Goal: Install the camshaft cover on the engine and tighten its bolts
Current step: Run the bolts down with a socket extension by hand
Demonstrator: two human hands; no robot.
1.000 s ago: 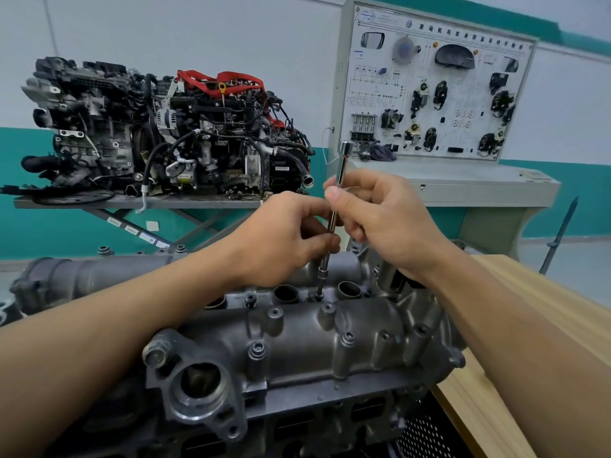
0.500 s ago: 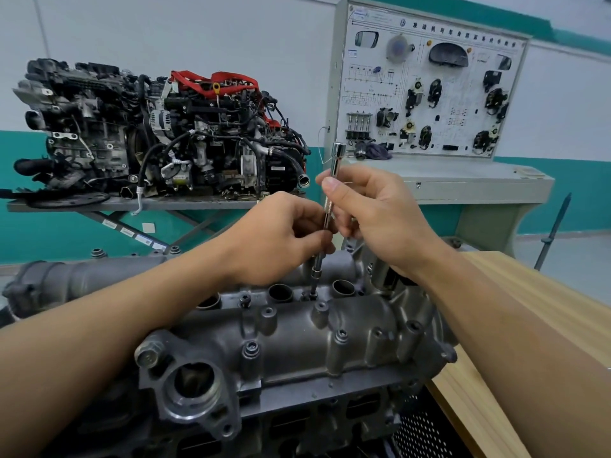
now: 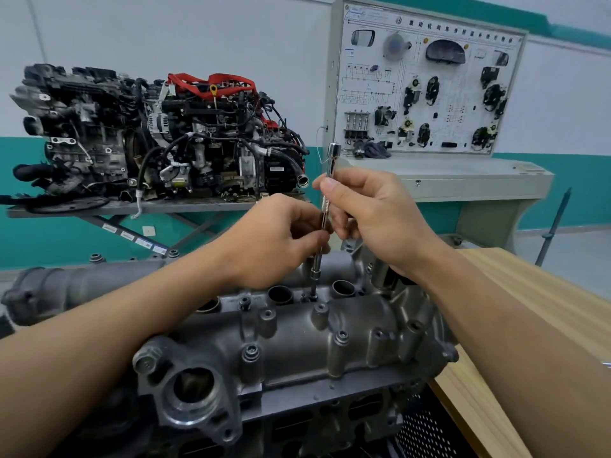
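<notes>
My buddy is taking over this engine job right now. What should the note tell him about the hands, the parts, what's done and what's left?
Left hand: pinches the lower shaft of the long driver.
Right hand: pinches the shaft higher up.
Driver: nearly upright, tip on a bolt on top of the cover, between two round holes.
Done: the cover sits on the engine, and bolts show in several holes, such as the near bolt.
Left: finish this bolt, then go round the others. How tight any of them is cannot be seen.
</notes>
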